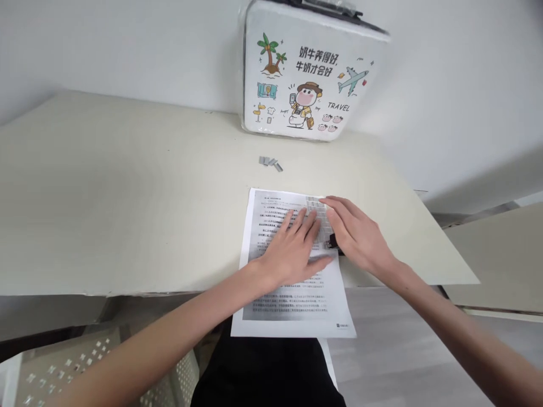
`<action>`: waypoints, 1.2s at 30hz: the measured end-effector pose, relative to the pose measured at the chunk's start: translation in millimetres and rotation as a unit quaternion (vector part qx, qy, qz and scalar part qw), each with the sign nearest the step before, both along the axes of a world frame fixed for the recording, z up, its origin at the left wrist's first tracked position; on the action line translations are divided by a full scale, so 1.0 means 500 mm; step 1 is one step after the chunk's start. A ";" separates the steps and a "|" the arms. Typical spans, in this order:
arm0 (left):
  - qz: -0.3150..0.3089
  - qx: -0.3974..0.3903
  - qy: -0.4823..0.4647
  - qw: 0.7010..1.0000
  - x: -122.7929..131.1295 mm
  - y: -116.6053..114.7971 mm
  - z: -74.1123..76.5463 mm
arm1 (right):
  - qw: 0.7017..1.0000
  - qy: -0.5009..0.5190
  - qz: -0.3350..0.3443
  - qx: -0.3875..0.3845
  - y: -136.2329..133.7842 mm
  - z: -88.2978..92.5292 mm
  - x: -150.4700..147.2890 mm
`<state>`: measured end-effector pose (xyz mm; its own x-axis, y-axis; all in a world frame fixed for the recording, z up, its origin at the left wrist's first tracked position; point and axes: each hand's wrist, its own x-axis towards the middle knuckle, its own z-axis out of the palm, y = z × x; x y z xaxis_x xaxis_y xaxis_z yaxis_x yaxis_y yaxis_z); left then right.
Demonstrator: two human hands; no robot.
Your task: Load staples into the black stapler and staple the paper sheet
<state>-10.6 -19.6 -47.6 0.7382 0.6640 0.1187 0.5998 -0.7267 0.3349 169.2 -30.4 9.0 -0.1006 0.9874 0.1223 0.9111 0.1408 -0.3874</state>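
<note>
The left hand [292, 251] lies flat and open on the printed sheet [292, 305], pinning it. Just beside it, the right hand [354, 234] covers a dark stapler [332, 243], its grip unclear; loose staples [270, 162] lie beyond.

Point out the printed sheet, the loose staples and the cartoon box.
printed sheet [297, 308], head view, lower text block.
loose staples [270, 162], head view, middle of the small pile.
cartoon box [305, 73], head view, front face.
</note>
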 end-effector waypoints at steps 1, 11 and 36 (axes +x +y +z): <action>0.003 -0.005 0.006 1.000 -0.005 -0.001 0.002 | 0.999 0.031 0.006 0.007 -0.004 0.005 0.007; 0.009 -0.027 0.020 0.999 -0.078 -0.011 0.041 | 0.989 0.002 0.139 0.058 -0.076 -0.030 0.125; -0.052 -0.034 0.061 0.996 0.055 0.079 0.035 | 0.920 0.271 -0.249 0.131 -0.258 -0.044 0.294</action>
